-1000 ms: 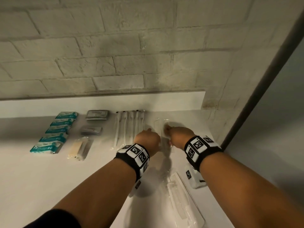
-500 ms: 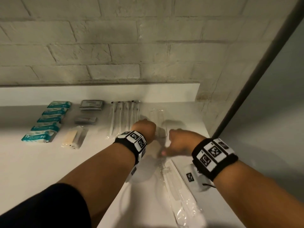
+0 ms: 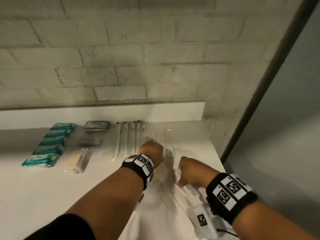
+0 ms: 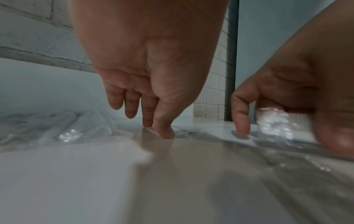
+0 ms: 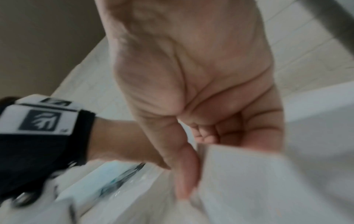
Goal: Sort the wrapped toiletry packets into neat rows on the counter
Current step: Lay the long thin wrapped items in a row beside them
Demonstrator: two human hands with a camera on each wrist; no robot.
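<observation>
On the white counter point(image 3: 52, 196) my left hand point(image 3: 150, 151) points down, and its straight fingertips point(image 4: 164, 134) press on the surface beside the two clear packets point(image 3: 166, 141) laid side by side at the back. My right hand point(image 3: 187, 172) is nearer to me and pinches the top end of a long clear wrapped packet point(image 3: 190, 193), which trails toward the lower right. The crinkled wrapper point(image 4: 273, 121) shows between its fingers in the left wrist view. The right wrist view is blurred, with the thumb and fingers on a pale packet point(image 5: 249, 181).
Rows lie along the back: teal packets point(image 3: 50, 146), grey packets point(image 3: 96, 126), a beige packet point(image 3: 76, 160) and white stick packets point(image 3: 129, 137). A brick wall point(image 3: 121, 58) stands behind. The counter ends at its right edge point(image 3: 220, 158) by a dark post point(image 3: 259, 94).
My right hand has drawn back from the clear packets at the back toward me and taken hold of the long clear packet. The left hand has stayed about where it was.
</observation>
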